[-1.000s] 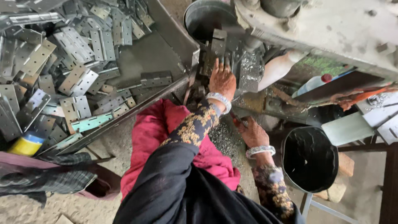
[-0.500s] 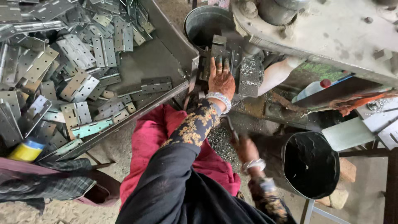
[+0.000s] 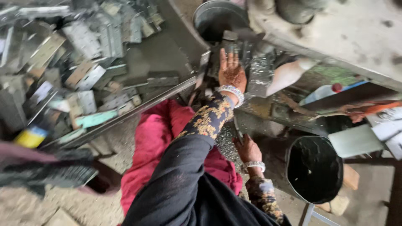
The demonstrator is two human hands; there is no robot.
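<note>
- Metal plates (image 3: 228, 39) stand stacked at the machine, under our left hand (image 3: 231, 73), fingers spread flat on them.
- Our right hand (image 3: 247, 148) pinches a thin metal strip (image 3: 238, 130), low beside the black bucket (image 3: 315, 167).

Black sleeve (image 3: 209, 119) with yellow floral pattern, red cloth (image 3: 155, 138), black bucket (image 3: 314, 167)
</note>
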